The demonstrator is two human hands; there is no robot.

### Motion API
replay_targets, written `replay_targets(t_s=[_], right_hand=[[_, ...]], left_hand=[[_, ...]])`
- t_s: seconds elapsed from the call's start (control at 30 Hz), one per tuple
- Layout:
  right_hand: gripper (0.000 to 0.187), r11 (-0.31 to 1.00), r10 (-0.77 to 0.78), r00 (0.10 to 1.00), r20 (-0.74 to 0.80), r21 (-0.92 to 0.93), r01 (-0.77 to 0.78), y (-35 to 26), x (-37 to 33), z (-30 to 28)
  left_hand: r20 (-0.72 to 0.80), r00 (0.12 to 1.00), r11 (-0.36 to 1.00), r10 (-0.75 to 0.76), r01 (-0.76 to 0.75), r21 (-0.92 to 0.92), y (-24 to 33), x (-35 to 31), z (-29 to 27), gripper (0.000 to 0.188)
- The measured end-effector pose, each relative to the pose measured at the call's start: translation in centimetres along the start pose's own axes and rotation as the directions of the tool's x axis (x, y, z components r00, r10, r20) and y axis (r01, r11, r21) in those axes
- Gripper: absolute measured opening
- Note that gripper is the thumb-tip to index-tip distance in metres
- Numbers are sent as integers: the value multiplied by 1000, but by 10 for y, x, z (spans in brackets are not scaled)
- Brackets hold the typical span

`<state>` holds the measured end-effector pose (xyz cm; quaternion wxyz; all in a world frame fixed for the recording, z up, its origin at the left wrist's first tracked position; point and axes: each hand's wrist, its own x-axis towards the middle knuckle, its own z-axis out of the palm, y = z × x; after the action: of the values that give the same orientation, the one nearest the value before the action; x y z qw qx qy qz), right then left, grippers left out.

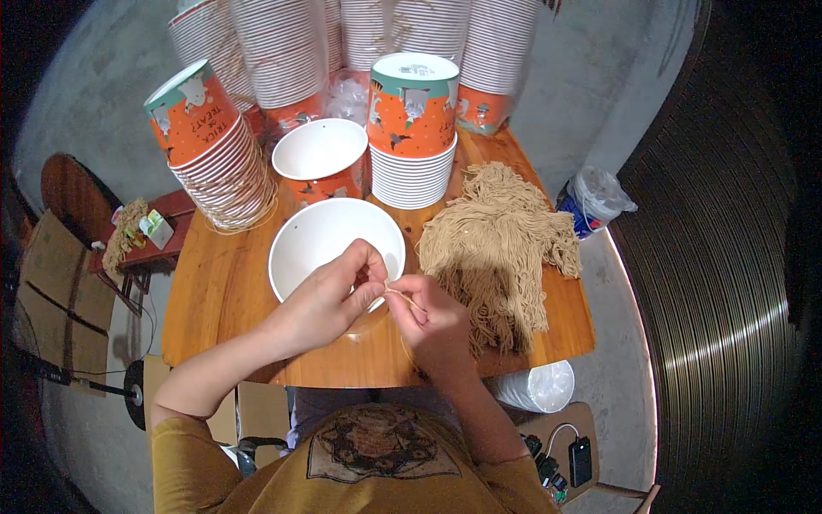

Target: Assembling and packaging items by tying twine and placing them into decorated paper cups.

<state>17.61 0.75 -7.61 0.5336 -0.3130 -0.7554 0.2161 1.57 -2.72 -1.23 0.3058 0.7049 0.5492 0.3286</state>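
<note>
Both my hands meet above the near right rim of a white paper bucket [312,236], which stands with its mouth up. My left hand [338,287] pinches a thin tan cord [409,301] between thumb and fingertips. Close against it, my right hand [431,319] pinches the same cord, and a loose length hangs below. Whether the cord is knotted or passes through the bucket wall is hidden by my fingers. Right of my right hand lies a thick heap of tan cords [501,231]. Another open bucket [321,154], orange outside, stands just behind the first.
An upside-down bucket stack with cord loops [210,141] stands left on the wooden table [227,300]; another upside-down stack [413,128] stands behind the buckets. Tall wrapped stacks [282,51] line the back. A lined pail [591,206] is beyond the right edge.
</note>
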Motion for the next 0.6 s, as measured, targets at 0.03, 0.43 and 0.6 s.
replay_targets(t_s=[0.03,0.43,0.6], right_hand=[[13,1000,-1,1000,0,0,1,0,0,0],[15,986,156,985,67,53,-160,1,-1,-2],[21,956,224,972,67,177,-233,3,-7,-2]], left_hand=[[-1,1000,1000,0,0,0,-1,0,0,15],[44,999,999,-22,20,45,2,1,-2,14],[10,1000,999,-1,1,40,0,3,0,11]])
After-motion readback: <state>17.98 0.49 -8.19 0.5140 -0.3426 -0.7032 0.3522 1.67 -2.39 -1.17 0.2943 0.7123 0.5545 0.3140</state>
